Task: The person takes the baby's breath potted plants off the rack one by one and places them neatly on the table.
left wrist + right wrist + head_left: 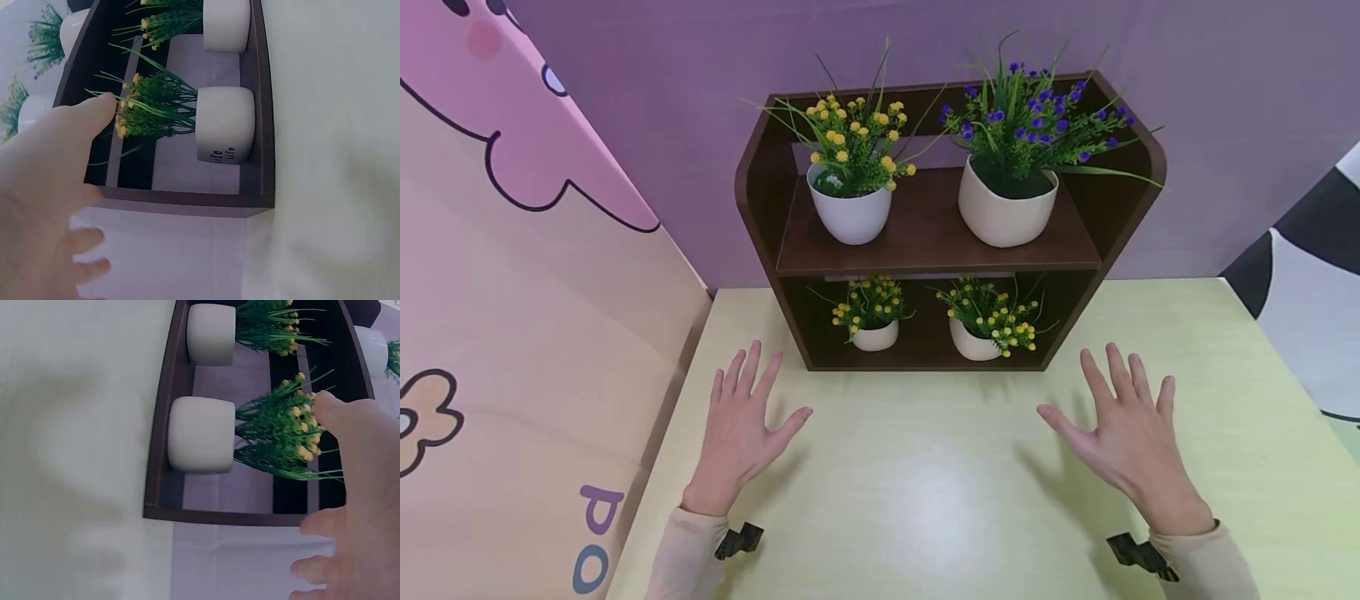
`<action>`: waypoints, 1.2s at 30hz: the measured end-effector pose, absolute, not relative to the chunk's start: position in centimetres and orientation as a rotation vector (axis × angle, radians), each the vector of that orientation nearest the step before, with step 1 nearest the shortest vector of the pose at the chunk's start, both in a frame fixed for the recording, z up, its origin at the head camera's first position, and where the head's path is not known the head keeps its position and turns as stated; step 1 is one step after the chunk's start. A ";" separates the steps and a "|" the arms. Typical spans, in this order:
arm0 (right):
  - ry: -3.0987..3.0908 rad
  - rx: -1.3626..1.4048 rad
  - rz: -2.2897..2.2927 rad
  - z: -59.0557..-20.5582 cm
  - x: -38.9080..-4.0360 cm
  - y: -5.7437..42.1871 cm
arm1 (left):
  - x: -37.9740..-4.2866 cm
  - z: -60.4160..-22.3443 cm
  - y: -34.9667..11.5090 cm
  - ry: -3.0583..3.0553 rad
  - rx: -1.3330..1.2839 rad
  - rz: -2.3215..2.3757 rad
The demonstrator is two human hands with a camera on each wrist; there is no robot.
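Note:
My left hand (pixel 741 433) hovers over the table's left side with fingers spread and holds nothing. On the right side my right hand (pixel 1127 437) mirrors it, thumb out, also holding nothing. Between and beyond them stands a dark brown two-tier shelf (pixel 940 271). Its upper tier bears a white pot of yellow flowers (pixel 850 208) and a cream pot of purple flowers (pixel 1007 208). Below sit two smaller pots of yellow flowers, a left one (pixel 876 336) and a right one (pixel 973 340). Lettering shows on the lower left pot (pixel 225 125) in the left wrist view.
The shelf stands at the back of a pale wooden table (pixel 917 483), against a purple backdrop (pixel 662 100). A cartoon-printed panel (pixel 550 308) rises along the left edge. Another printed panel (pixel 1311 283) is at the far right. Small black devices are strapped at both wrists.

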State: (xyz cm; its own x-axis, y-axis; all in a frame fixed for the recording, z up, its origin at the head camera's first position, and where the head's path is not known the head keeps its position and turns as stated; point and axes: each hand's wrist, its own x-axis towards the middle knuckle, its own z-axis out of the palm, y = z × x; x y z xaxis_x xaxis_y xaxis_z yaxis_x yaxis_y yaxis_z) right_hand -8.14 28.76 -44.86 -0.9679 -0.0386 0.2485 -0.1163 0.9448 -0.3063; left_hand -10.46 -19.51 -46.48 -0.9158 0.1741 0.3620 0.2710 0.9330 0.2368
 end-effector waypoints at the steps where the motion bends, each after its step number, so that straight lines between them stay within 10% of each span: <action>1: -2.838 0.123 0.497 -45.0 -8.2 28.7 | -10.6 -46.6 -19.5 -2.729 -0.344 -0.439; 36: -2.535 -0.160 1.738 -47.1 -12.6 24.7 | -15.9 -44.3 -17.2 -2.220 -0.090 -1.568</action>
